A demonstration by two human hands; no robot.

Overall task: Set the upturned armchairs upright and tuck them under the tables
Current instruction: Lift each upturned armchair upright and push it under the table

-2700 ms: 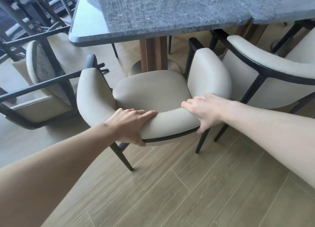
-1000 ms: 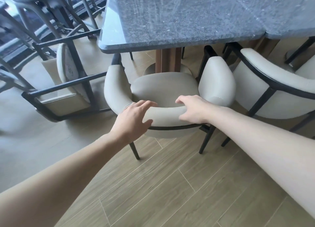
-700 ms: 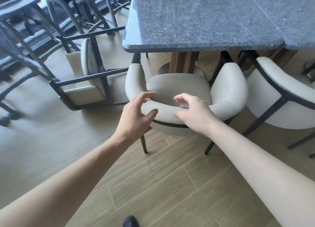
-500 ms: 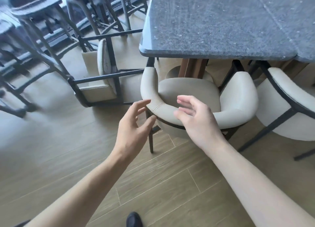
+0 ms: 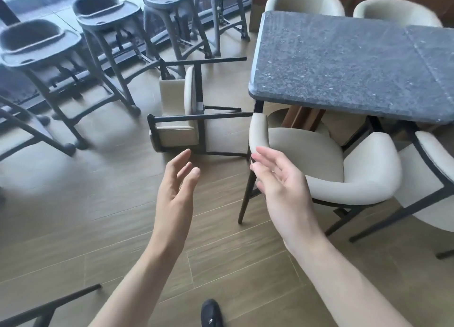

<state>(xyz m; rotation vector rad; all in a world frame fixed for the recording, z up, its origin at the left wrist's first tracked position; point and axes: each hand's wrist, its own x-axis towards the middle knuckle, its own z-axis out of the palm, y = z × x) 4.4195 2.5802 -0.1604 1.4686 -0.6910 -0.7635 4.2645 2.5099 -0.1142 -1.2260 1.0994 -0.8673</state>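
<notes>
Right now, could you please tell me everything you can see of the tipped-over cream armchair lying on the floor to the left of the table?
The tipped-over cream armchair with its thin black frame lies on its side on the wood-look plank floor, between the grey high chairs and the dark speckled stone table. Its cream upholstery looks smooth, like leather. The round seat pad stands on edge and the straight legs point sideways toward the table. One leg ends beside the neighbouring upright chair's arm; contact is unclear. Neither open hand touches it.
</notes>
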